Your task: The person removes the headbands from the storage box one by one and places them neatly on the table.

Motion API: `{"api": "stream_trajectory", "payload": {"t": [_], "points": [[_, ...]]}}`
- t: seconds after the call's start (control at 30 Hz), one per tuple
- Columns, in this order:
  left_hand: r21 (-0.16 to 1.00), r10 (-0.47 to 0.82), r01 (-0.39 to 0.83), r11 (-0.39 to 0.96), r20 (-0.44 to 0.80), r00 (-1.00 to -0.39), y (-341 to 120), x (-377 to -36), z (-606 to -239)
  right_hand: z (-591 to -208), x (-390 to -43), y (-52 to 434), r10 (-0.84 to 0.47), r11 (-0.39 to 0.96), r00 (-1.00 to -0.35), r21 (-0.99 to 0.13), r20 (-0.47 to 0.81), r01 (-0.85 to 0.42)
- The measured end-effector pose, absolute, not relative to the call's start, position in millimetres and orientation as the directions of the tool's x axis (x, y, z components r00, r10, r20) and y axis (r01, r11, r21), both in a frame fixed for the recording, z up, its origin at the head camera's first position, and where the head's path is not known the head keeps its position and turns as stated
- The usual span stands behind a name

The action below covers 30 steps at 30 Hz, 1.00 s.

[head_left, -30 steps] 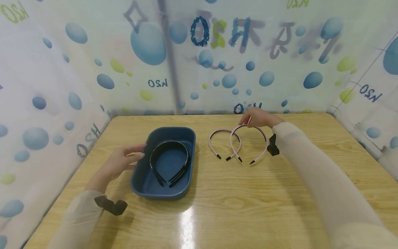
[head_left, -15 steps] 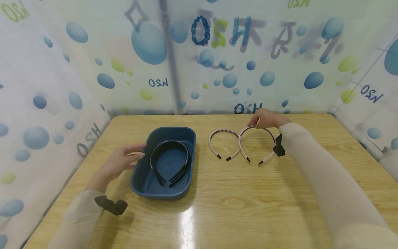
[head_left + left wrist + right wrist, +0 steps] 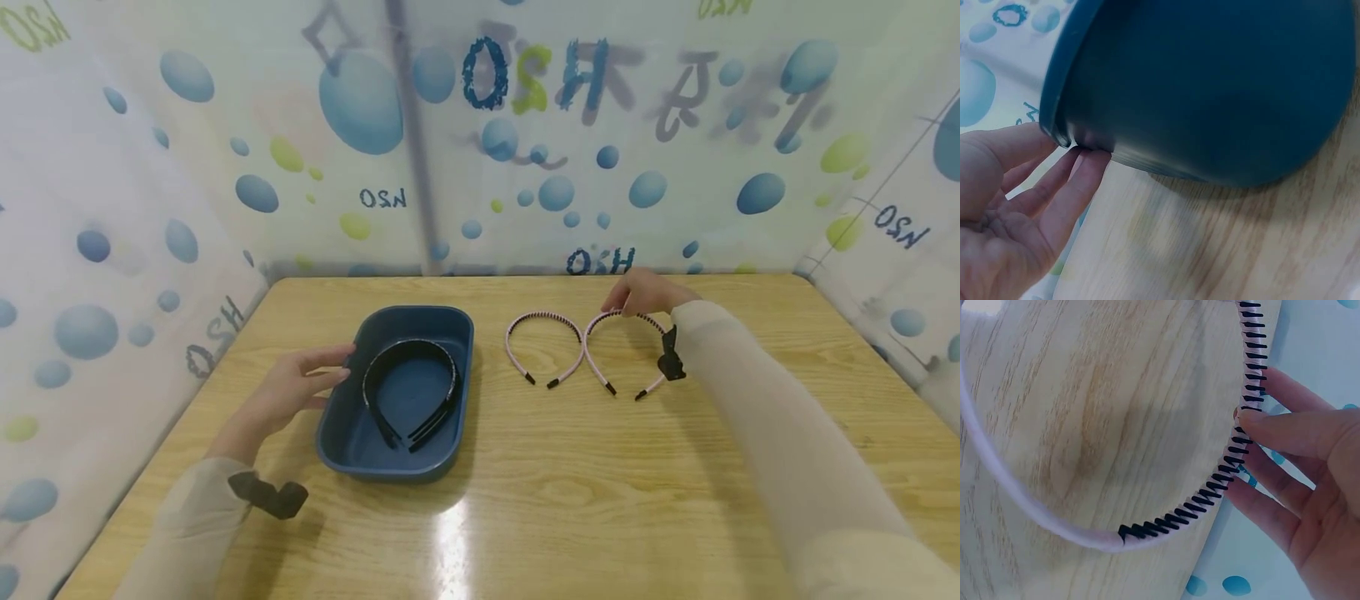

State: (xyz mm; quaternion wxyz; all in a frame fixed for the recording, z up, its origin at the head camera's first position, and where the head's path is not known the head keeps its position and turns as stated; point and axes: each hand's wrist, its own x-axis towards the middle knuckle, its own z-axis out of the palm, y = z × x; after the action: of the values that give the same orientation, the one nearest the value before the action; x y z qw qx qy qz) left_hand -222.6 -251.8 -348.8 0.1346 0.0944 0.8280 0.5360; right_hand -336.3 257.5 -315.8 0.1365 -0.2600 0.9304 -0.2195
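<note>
Head view: right hand (image 3: 643, 292) fingers, pinching the right pink headband (image 3: 624, 350), are sliding it off its twin (image 3: 543, 346), away from the blue tray (image 3: 341, 433); relaxed left hand (image 3: 300, 387) is steadying that tray.

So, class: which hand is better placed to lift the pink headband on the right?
The right hand. Its fingers already pinch the top of the right pink headband. The left hand rests on the blue tray, across the table from it.
</note>
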Motion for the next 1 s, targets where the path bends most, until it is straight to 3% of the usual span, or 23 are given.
{"api": "stream_trajectory", "payload": {"t": [1.0], "points": [[0.923,0.302,0.004,0.385,-0.121,-0.946,-254,-224,-348,-347,-342,255,-0.487,0.786,-0.861,-0.502,-0.145,-0.36]]}}
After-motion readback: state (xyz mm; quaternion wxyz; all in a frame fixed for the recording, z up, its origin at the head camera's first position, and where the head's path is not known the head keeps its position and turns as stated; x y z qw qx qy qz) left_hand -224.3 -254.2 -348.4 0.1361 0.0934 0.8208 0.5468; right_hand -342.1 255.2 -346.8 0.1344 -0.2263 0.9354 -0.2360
